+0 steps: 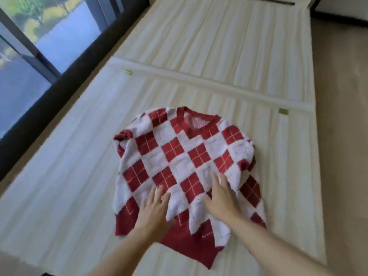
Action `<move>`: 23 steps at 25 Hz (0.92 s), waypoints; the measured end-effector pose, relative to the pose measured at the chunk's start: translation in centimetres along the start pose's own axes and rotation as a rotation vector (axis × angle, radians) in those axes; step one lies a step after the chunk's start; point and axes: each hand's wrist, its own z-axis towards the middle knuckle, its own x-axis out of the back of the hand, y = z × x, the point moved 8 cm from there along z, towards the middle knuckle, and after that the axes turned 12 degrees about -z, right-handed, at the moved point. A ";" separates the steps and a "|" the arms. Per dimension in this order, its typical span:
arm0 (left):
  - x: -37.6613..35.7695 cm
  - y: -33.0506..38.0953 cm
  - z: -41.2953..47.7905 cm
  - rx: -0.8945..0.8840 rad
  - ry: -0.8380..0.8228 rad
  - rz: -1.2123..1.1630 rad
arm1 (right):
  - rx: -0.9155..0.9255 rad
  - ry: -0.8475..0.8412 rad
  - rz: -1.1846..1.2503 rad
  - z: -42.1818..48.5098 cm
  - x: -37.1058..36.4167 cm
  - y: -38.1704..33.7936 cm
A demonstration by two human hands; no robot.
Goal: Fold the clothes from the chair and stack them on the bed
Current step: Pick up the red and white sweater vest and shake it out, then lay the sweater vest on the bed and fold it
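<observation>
A red and white argyle sweater (179, 154) lies spread front-up on the cream striped bed (229, 56), its collar pointing away from me and both sleeves tucked in at the sides. My left hand (153, 210) rests flat on the sweater's lower left part, fingers apart. Flat beside it, my right hand (221, 198) presses on the lower middle of the sweater with fingers spread. Neither hand grips the cloth. The chair is out of view.
A dark window frame (49, 108) with glass runs along the bed's left side. Wooden floor (342, 136) lies to the right of the bed. Two small brass tags (283, 111) sit on the seam across the bedding.
</observation>
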 end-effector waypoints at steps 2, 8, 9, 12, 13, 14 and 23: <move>-6.7 -2.0 0.8 0.010 -0.006 -0.016 | 0.018 -0.085 -0.061 1.1 -8.0 1.4; -12.5 -2.4 0.8 -0.030 0.135 0.028 | 0.139 0.309 -0.093 2.3 -10.1 6.9; -11.2 -1.8 0.8 -0.025 0.177 0.022 | 0.085 0.441 -0.036 2.3 -8.2 8.9; -6.4 1.0 3.5 -0.063 0.339 0.007 | -0.237 0.591 -0.015 2.9 -5.2 17.4; -5.5 2.8 5.6 -0.114 0.358 0.000 | -0.331 0.521 -0.040 3.3 -5.8 20.0; -5.0 4.9 8.1 -0.170 0.360 -0.014 | -0.377 0.456 -0.057 3.6 -6.5 21.9; -9.5 6.4 12.9 -0.099 0.208 0.106 | -0.580 0.354 -0.132 11.0 -1.5 35.9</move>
